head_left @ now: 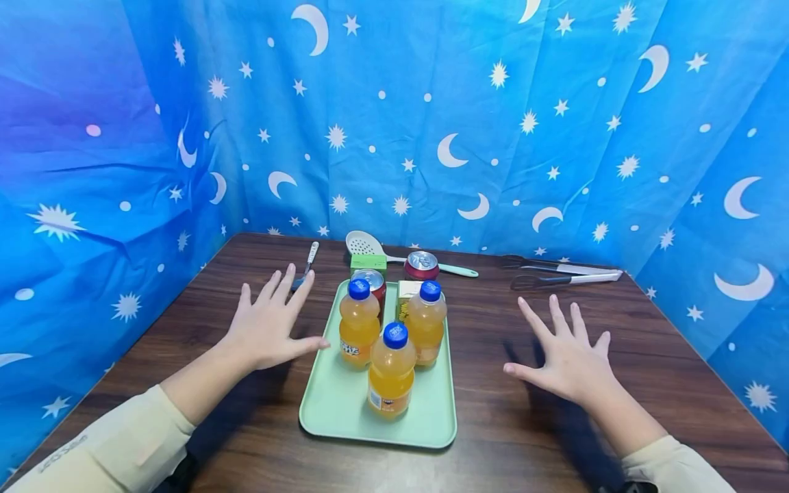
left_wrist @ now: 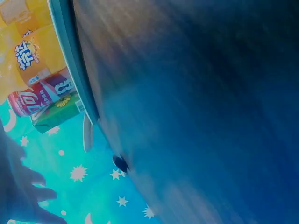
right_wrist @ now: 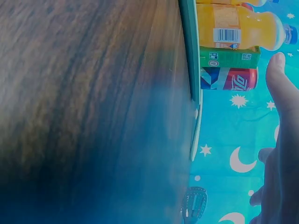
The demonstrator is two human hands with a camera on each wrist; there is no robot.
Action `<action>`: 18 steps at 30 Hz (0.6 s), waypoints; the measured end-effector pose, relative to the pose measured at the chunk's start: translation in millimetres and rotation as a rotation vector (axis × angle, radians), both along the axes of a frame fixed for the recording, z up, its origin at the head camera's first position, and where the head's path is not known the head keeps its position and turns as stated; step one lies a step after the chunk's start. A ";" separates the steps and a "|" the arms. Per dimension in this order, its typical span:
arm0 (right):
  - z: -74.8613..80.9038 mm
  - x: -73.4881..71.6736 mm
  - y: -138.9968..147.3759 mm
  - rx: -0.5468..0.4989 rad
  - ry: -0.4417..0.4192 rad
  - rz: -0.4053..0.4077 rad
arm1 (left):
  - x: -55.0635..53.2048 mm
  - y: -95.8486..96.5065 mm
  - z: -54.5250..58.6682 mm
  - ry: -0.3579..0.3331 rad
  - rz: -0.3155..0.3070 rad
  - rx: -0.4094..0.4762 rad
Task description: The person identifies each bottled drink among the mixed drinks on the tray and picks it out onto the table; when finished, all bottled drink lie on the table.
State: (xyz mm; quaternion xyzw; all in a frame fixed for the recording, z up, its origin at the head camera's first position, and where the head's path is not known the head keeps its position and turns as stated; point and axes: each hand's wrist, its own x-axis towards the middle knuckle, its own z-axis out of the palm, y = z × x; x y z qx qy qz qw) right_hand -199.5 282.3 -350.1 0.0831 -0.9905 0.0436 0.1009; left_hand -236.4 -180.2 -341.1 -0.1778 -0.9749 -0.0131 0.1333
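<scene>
A pale green tray (head_left: 333, 414) holds three bottles of orange drink with blue caps: a front bottle (head_left: 392, 380), a left bottle (head_left: 357, 329) and a right bottle (head_left: 427, 329). Behind them stand two red drink cans, a nearer can (head_left: 377, 287) and a farther can (head_left: 422, 266), with a green carton (head_left: 368, 263) and a second carton (head_left: 405, 293), both partly hidden. My left hand (head_left: 268, 327) is spread just left of the tray, thumb towards the left bottle; whether it touches is unclear. Farther from the tray, my right hand (head_left: 570, 363) spreads its fingers above the table, holding nothing.
Behind the tray lies a pale slotted spoon (head_left: 364, 243) with a mint handle. Tongs (head_left: 594, 276) with dark heads rest at the back right of the wooden table (head_left: 493, 424). A utensil handle (head_left: 313, 253) shows beyond my left hand. Blue star-patterned cloth (head_left: 394, 123) surrounds the table.
</scene>
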 end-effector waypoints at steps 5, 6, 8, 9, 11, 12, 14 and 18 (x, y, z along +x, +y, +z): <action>2.7 1.5 -1.9 -0.024 0.042 0.020 | -5.9 1.9 4.5 0.041 -0.027 0.189; 3.9 1.7 -2.7 -0.036 0.054 0.028 | -7.3 2.5 5.1 0.038 -0.027 0.236; 6.1 1.9 -4.4 -0.071 0.081 0.049 | -10.1 4.7 6.3 0.017 -0.022 0.330; 6.9 1.5 -5.4 -0.093 0.097 0.065 | -11.6 5.9 6.8 0.003 -0.020 0.378; 8.3 0.6 -7.6 -0.143 0.120 0.094 | -14.5 8.8 7.4 -0.027 -0.010 0.463; 8.9 0.1 -8.7 -0.169 0.125 0.106 | -16.0 10.3 7.4 -0.039 -0.008 0.500; 9.7 -0.5 -11.3 -0.222 0.134 0.131 | -18.5 13.2 7.2 -0.063 -0.003 0.562; 12.1 -1.6 -16.9 -0.370 0.135 0.207 | -23.2 18.1 5.2 -0.089 0.026 0.658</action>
